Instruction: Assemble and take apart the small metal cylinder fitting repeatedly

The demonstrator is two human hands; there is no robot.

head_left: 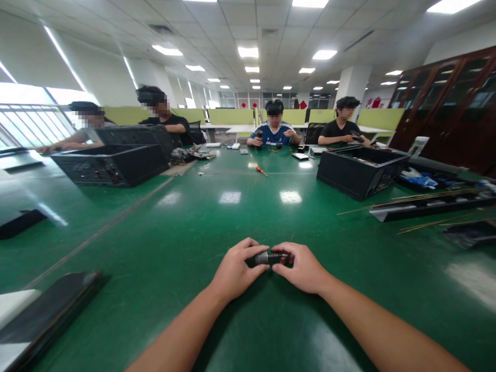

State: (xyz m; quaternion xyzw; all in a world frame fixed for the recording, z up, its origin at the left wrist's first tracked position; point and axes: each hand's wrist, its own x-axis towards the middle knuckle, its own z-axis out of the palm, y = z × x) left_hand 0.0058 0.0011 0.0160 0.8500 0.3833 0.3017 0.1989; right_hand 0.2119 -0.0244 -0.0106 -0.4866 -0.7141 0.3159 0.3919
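Just above the green table, low in the middle of the view, lies an electric screwdriver (262,257) between my hands, with a grey collar and a dark front end pointing right. My left hand (234,268) is closed around its rear body, most of which the fingers hide. My right hand (302,267) curls its fingers and thumb about the narrow front end, at the slim tip. Whether a small bit sits in those fingertips is too small to tell.
Black computer cases (112,164) (360,170) stand at left and right. An orange screwdriver (261,170) lies ahead on the table (186,227). Thin rods and metal trim (422,203) are at right, a dark panel (50,305) at near left. Several people sit across the table.
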